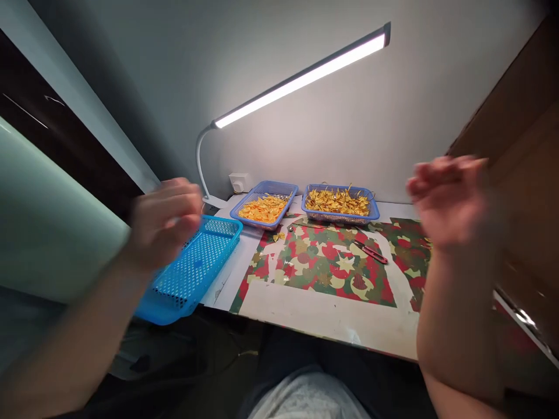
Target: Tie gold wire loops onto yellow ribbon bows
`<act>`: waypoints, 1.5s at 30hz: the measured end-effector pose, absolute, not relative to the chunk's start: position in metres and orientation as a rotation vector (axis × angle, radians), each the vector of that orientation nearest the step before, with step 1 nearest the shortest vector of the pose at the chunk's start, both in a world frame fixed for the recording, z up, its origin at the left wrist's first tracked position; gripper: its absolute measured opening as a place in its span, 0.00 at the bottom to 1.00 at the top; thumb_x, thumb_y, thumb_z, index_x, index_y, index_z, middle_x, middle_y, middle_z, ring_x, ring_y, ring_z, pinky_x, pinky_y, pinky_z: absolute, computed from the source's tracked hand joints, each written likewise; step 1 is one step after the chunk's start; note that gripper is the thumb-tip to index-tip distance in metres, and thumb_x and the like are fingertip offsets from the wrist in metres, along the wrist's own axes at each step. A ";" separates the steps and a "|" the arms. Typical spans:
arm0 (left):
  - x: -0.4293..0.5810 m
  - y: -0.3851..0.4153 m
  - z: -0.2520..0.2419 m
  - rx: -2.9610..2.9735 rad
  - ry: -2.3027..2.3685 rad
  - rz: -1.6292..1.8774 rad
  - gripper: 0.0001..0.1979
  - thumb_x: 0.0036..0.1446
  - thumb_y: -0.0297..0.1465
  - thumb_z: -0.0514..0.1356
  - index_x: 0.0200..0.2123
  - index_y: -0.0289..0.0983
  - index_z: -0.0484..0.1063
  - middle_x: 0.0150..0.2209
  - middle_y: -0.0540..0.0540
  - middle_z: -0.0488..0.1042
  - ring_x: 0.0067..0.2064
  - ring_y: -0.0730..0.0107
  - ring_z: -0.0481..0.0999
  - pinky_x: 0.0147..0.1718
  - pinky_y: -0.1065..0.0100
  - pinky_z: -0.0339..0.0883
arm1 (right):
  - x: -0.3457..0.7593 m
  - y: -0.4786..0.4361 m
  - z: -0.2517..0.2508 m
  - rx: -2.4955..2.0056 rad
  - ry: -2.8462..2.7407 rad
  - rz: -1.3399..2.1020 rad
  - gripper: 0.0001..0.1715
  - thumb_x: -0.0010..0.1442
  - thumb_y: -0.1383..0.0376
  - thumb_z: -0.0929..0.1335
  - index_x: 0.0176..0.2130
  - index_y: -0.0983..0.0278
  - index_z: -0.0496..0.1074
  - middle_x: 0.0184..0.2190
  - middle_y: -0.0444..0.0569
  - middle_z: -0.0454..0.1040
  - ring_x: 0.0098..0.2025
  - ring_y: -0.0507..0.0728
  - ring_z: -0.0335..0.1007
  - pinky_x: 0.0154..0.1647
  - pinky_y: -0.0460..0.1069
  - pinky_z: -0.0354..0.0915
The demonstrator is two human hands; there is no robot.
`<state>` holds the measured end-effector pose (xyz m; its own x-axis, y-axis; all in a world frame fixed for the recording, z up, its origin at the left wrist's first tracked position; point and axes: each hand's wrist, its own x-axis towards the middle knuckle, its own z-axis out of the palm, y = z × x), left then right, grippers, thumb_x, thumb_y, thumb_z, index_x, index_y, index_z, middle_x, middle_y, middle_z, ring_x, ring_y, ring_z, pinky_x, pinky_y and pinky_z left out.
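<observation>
My left hand (163, 220) is raised at the left, blurred by motion, its fingers curled in; it hovers in front of an empty bright blue mesh basket (196, 265) that hangs over the table's left edge. My right hand (449, 195) is lifted at the right, also smeared, fingers bent loosely toward the left with nothing seen in them. Both hands are in the air above the table, touching nothing. Between them lies a red, green and cream patterned sheet (325, 265) with small red-handled snips (371, 251) on it.
Two pale blue trays stand at the back by the wall: the left tray (264, 208) holds orange folded pieces, the right tray (338, 203) yellow ones. A lit white desk lamp (301, 75) arches overhead. A wall socket (238, 182) sits behind. A brown panel (515, 174) borders the right.
</observation>
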<state>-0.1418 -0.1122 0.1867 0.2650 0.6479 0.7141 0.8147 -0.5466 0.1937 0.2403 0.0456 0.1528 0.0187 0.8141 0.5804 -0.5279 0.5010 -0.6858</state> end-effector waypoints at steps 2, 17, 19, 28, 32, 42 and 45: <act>-0.109 -0.062 0.197 -2.631 -1.153 -1.152 0.31 0.63 0.56 0.43 0.19 0.39 0.57 0.21 0.51 0.58 0.27 0.69 0.56 0.32 0.62 0.53 | 0.199 0.038 0.143 -0.339 -1.171 1.461 0.10 0.52 0.60 0.74 0.29 0.60 0.69 0.42 0.45 0.74 0.50 0.56 0.71 0.46 0.52 0.66; -0.023 0.066 0.177 -2.865 -1.313 -1.581 0.36 0.58 0.62 0.38 0.29 0.38 0.70 0.25 0.49 0.60 0.30 0.67 0.61 0.35 0.64 0.60 | 0.151 0.054 0.093 -0.023 -1.651 2.197 0.09 0.64 0.61 0.68 0.36 0.65 0.69 0.52 0.52 0.72 0.47 0.56 0.76 0.49 0.51 0.69; -0.030 0.075 0.182 -2.706 -1.368 -1.687 0.37 0.57 0.62 0.38 0.27 0.38 0.69 0.24 0.50 0.59 0.28 0.67 0.60 0.33 0.63 0.60 | 0.156 0.063 0.087 0.037 -1.762 2.203 0.10 0.64 0.61 0.68 0.35 0.65 0.67 0.49 0.52 0.73 0.44 0.55 0.77 0.48 0.52 0.70; -0.081 0.067 0.196 -2.090 -1.446 -1.677 0.30 0.62 0.57 0.44 0.27 0.39 0.68 0.22 0.50 0.59 0.28 0.67 0.60 0.32 0.63 0.55 | 0.188 0.083 0.081 0.000 -2.194 2.162 0.16 0.60 0.58 0.72 0.32 0.67 0.66 0.31 0.44 0.65 0.28 0.46 0.62 0.28 0.42 0.64; -0.104 0.048 0.190 -2.053 -1.573 -1.530 0.21 0.63 0.49 0.50 0.28 0.40 0.68 0.21 0.53 0.58 0.28 0.71 0.59 0.31 0.66 0.50 | 0.219 0.084 0.096 -0.091 -2.175 2.039 0.12 0.62 0.61 0.70 0.34 0.66 0.67 0.27 0.40 0.57 0.26 0.45 0.52 0.24 0.40 0.54; -0.121 0.025 0.124 -2.599 -1.896 -0.788 0.20 0.54 0.41 0.61 0.15 0.38 0.64 0.15 0.52 0.62 0.20 0.73 0.58 0.21 0.68 0.50 | 0.270 0.077 0.115 -0.370 -2.009 1.581 0.13 0.60 0.57 0.71 0.32 0.64 0.69 0.24 0.40 0.57 0.24 0.48 0.49 0.23 0.45 0.49; -0.101 0.019 0.117 -2.712 -1.890 -0.676 0.14 0.52 0.43 0.63 0.24 0.38 0.73 0.26 0.47 0.75 0.28 0.65 0.72 0.27 0.68 0.61 | 0.264 0.081 0.112 -0.366 -1.905 1.656 0.15 0.59 0.56 0.72 0.32 0.64 0.68 0.23 0.39 0.57 0.23 0.47 0.48 0.22 0.45 0.46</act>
